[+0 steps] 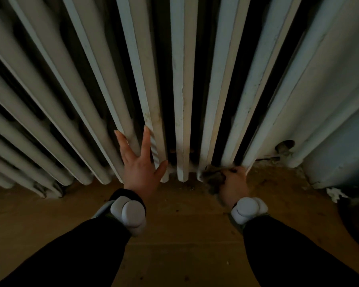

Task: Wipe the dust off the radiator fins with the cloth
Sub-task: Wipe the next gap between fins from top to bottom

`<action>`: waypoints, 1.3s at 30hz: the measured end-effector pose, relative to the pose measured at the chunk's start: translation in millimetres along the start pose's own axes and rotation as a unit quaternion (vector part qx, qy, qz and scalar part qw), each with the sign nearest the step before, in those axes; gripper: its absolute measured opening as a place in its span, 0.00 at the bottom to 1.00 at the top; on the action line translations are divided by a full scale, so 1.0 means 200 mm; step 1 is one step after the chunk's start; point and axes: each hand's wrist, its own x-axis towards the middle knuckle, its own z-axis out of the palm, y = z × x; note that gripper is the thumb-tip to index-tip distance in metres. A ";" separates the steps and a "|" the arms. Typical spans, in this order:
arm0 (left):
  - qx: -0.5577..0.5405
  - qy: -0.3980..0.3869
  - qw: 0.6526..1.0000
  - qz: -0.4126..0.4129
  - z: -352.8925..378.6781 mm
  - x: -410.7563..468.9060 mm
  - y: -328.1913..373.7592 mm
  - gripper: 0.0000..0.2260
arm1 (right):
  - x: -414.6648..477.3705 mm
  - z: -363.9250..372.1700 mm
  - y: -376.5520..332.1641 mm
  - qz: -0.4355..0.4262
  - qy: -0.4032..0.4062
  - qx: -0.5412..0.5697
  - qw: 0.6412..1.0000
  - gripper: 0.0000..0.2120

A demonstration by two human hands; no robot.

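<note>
Her right hand (233, 183) is bunching the soft, limp cloth (214, 179) against the foot of the radiator fins (182, 100), while her left hand (140, 162) is resting open, fingers spread, bracing on them.

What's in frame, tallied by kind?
hands: 2 (left hand flat on the radiator, right hand holding the cloth)
cloth: 1
radiator: 1
white wrist devices: 2
total: 6
</note>
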 end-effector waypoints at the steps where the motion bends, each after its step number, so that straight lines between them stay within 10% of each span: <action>1: -0.002 0.003 1.000 0.011 -0.01 -0.01 -0.02 0.42 | 0.00 -0.04 -0.02 -0.025 -0.043 -0.022 0.999 0.05; 5: 0.021 0.027 0.999 0.034 -0.07 -0.02 -0.08 0.42 | 0.01 -0.22 -0.07 0.019 -0.042 0.038 0.998 0.06; 23: -0.010 0.198 0.963 0.182 -0.79 0.34 0.36 0.37 | 0.22 -1.14 -0.74 -0.321 0.261 0.141 0.899 0.20; 39: 0.075 0.281 0.928 0.235 -1.24 0.72 0.59 0.36 | 0.58 -1.80 -1.30 -0.281 0.407 0.103 0.863 0.19</action>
